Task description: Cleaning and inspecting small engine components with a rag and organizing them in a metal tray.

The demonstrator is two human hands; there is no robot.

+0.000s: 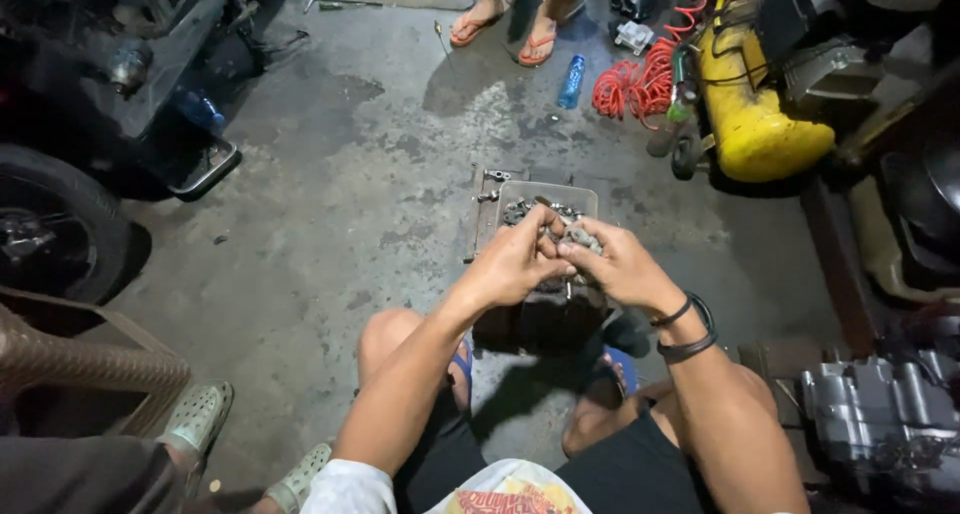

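Bare knees and black shorts (640,464) lowest in view, forearms reaching forward over them. Left hand (515,264) and right hand (615,266) meeting, fingers pinching one small grey metal part (578,238) between them, above a dark engine block (540,319) on the concrete floor (350,194). Just beyond, grey tray of small parts (545,196). Further right: yellow air compressor (750,104), red coiled hose (635,84), blue bottle (571,81). Far left, motorcycle wheel (50,229); top, another person's sandalled feet (505,29).
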